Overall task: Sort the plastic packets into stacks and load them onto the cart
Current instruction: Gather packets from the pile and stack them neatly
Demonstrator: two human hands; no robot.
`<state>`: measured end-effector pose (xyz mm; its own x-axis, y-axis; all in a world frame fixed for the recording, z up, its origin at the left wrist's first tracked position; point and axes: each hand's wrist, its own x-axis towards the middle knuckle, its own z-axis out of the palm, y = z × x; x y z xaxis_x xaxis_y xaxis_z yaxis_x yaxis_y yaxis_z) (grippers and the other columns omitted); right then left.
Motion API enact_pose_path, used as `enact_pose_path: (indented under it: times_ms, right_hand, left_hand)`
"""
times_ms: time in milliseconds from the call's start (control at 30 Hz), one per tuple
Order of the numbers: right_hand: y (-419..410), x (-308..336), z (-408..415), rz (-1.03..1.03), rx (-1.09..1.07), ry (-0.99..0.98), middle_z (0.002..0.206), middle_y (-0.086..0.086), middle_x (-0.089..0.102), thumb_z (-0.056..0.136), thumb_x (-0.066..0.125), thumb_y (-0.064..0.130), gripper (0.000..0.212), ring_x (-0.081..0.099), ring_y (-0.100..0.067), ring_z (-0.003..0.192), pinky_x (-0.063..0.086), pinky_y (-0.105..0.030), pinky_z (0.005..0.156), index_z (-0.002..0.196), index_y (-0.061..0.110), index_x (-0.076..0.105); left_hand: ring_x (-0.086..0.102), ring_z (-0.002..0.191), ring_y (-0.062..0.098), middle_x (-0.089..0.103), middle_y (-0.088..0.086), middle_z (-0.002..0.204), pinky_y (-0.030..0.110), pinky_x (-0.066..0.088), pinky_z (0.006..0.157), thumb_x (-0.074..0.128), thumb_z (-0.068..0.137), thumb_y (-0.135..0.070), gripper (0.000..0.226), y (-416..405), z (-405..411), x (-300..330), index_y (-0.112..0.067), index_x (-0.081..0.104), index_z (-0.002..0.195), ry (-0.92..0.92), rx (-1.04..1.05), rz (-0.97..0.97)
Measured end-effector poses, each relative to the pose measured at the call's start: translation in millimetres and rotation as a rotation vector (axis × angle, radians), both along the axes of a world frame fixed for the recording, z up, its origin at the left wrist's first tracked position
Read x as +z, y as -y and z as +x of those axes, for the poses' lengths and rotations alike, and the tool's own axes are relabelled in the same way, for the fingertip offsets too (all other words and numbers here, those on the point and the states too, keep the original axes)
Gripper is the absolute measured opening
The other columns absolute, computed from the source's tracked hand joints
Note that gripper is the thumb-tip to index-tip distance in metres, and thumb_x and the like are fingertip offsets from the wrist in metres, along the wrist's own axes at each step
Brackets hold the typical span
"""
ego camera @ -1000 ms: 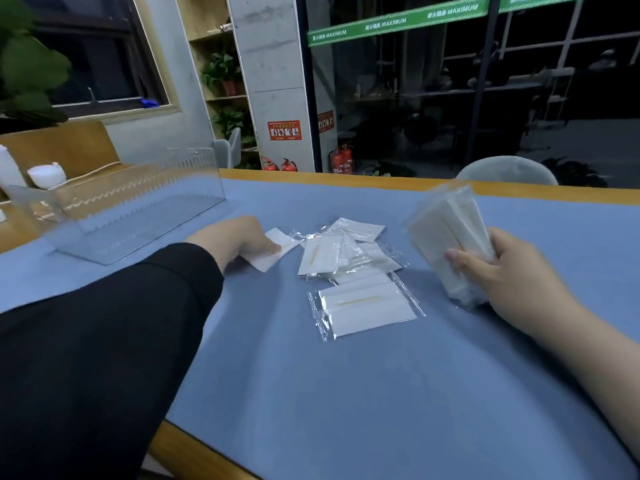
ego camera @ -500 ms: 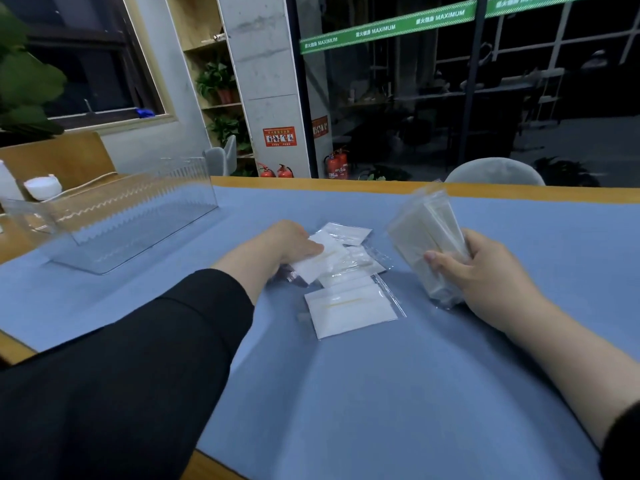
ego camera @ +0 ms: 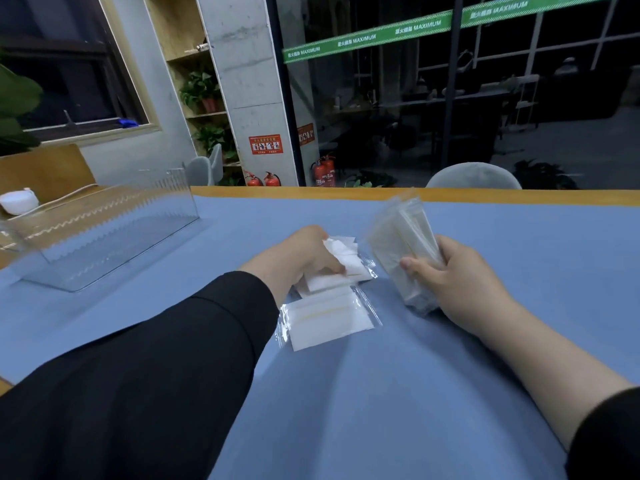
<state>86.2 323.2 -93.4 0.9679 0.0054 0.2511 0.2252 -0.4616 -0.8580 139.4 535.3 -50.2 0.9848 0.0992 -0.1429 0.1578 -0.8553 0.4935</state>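
My right hand point(ego camera: 450, 275) grips a thick stack of clear plastic packets point(ego camera: 401, 244), held upright just above the blue table mat point(ego camera: 381, 393). My left hand point(ego camera: 304, 261) sits over the loose pile of white packets point(ego camera: 343, 258) in the middle of the mat, fingers curled around a few of them. One larger packet point(ego camera: 329, 320) with a white insert lies flat in front of the pile, nearer to me and apart from both hands.
A clear plastic bin point(ego camera: 104, 233) stands on the mat at the far left. Behind it are a white round object point(ego camera: 19, 200) and a wooden bench. A grey chair back point(ego camera: 474, 176) rises beyond the table's far wooden edge.
My left hand slid right from the pile's left side onto the loose packets and closed on them. The right hand with its stack shifted slightly left.
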Motion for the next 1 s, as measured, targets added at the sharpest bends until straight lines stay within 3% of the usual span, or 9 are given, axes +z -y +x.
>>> enact_pose_path:
  times_ms: [167, 267, 333, 467, 600, 667, 767, 867, 1000]
  right_hand:
    - [3, -1, 1, 0.131, -0.021, -0.009, 0.086, 0.005, 0.071, 0.093, 0.069, 0.033, 0.013, 0.068, -0.016, 0.079, 0.053, -0.032, 0.068, 0.097, 0.022, 0.065]
    - [7, -3, 3, 0.311, -0.036, -0.031, 0.089, 0.003, 0.075, 0.092, 0.070, 0.037, 0.017, 0.073, -0.021, 0.082, 0.060, -0.044, 0.075, 0.100, 0.022, 0.069]
    - [7, -2, 2, 0.487, -0.017, -0.083, 0.091, -0.001, 0.077, 0.093, 0.070, 0.036, 0.019, 0.074, -0.027, 0.083, 0.060, -0.049, 0.074, 0.103, 0.020, 0.070]
    - [2, 9, -3, 0.920, 0.176, -0.218, 0.099, -0.007, 0.077, 0.098, 0.062, 0.023, 0.019, 0.074, -0.023, 0.082, 0.060, -0.044, 0.075, 0.112, 0.013, 0.068]
    - [-2, 6, -5, 0.926, 0.210, -0.204, 0.111, -0.011, 0.075, 0.098, 0.061, 0.021, 0.029, 0.074, -0.028, 0.098, 0.061, -0.045, 0.079, 0.125, 0.010, 0.061]
    - [-1, 3, -2, 0.899, 0.153, -0.192, 0.113, -0.012, 0.074, 0.095, 0.067, 0.021, 0.035, 0.074, -0.031, 0.095, 0.061, -0.052, 0.077, 0.127, 0.011, 0.057]
    - [4, 3, 2, 0.872, 0.145, -0.169, 0.110, -0.011, 0.075, 0.093, 0.069, 0.014, 0.032, 0.074, -0.032, 0.094, 0.061, -0.055, 0.079, 0.123, 0.011, 0.059]
    - [10, 4, 5, 0.755, 0.043, -0.060, 0.103, -0.010, 0.076, 0.091, 0.071, 0.011, 0.025, 0.074, -0.025, 0.084, 0.060, -0.044, 0.069, 0.115, 0.014, 0.065]
    - [18, -3, 11, 0.639, -0.020, -0.025, 0.100, 0.000, 0.077, 0.088, 0.074, 0.016, 0.026, 0.074, -0.026, 0.093, 0.059, -0.046, 0.081, 0.112, 0.023, 0.066]
  left_hand:
    - [0.061, 0.099, 0.029, 0.060, 0.011, 0.122, 0.031, 0.051, 0.078, 0.073, 0.087, -0.011, 0.068, 9, -3, -3, -0.014, 0.043, 0.148, 0.085, 0.026, -0.166]
    - [0.056, 0.071, 0.023, 0.064, 0.013, 0.095, 0.028, 0.046, 0.062, 0.071, 0.086, -0.002, 0.034, 5, -9, -1, -0.003, 0.065, 0.120, 0.136, 0.067, -0.435]
    - [0.063, 0.071, 0.025, 0.072, 0.018, 0.097, 0.033, 0.053, 0.064, 0.072, 0.086, 0.003, 0.018, 5, -15, 2, -0.005, 0.069, 0.102, 0.177, 0.112, -0.666]
    - [0.072, 0.083, 0.032, 0.074, 0.017, 0.108, 0.045, 0.059, 0.074, 0.074, 0.084, 0.001, 0.050, 24, -27, -2, -0.024, 0.054, 0.122, 0.250, 0.117, -0.951]
    - [0.072, 0.103, 0.035, 0.072, 0.018, 0.115, 0.059, 0.055, 0.085, 0.068, 0.085, -0.028, 0.045, 55, -49, -13, -0.014, 0.061, 0.127, 0.220, 0.032, -1.137]
    - [0.072, 0.095, 0.022, 0.077, 0.007, 0.105, 0.045, 0.054, 0.090, 0.056, 0.099, -0.033, 0.026, 65, -56, -16, -0.014, 0.070, 0.109, 0.206, -0.037, -1.102]
    - [0.059, 0.073, 0.011, 0.064, -0.014, 0.077, 0.026, 0.047, 0.073, 0.042, 0.108, -0.044, 0.042, 67, -62, -11, -0.021, 0.066, 0.082, 0.252, -0.061, -0.976]
    - [0.062, 0.088, 0.014, 0.067, -0.005, 0.100, 0.025, 0.044, 0.069, 0.044, 0.107, -0.043, 0.034, 38, -45, -6, -0.020, 0.068, 0.106, 0.407, 0.040, -0.805]
    - [0.061, 0.082, 0.016, 0.062, 0.000, 0.121, 0.026, 0.043, 0.064, 0.063, 0.097, -0.042, 0.036, -27, -9, -9, -0.025, 0.057, 0.129, 0.338, 0.033, -0.203]
